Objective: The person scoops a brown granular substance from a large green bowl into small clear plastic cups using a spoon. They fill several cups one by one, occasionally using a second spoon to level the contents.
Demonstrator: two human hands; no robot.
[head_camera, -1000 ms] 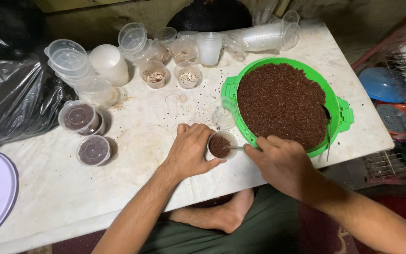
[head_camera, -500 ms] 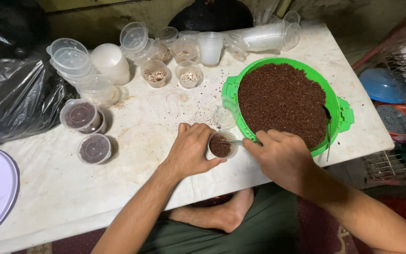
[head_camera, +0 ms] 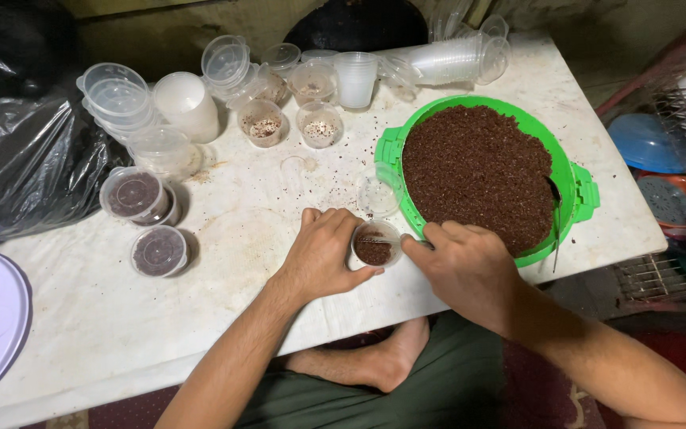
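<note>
My left hand [head_camera: 321, 256] wraps around a small clear plastic cup [head_camera: 375, 246] part-filled with dark brown grains, standing on the white table [head_camera: 224, 318] near its front edge. My right hand [head_camera: 464, 268] pinches a thin spoon handle whose tip lies over the cup's rim. Just right of the cup sits a large green bowl [head_camera: 577, 187] heaped with the same brown grains [head_camera: 478, 171]. A loose clear lid [head_camera: 378, 193] lies on the table just behind the cup.
Two lidded filled cups [head_camera: 131, 195] [head_camera: 158, 251] stand at the left. Stacks of empty cups and lids [head_camera: 121, 95] line the back, with two cups holding a little seed [head_camera: 262, 121]. A black plastic bag [head_camera: 17, 159] lies far left, a wire rack [head_camera: 676, 199] right.
Both hands stay at the cup; the right hand has shifted slightly so the spoon tip sits over the cup's rim. Nothing else has moved.
</note>
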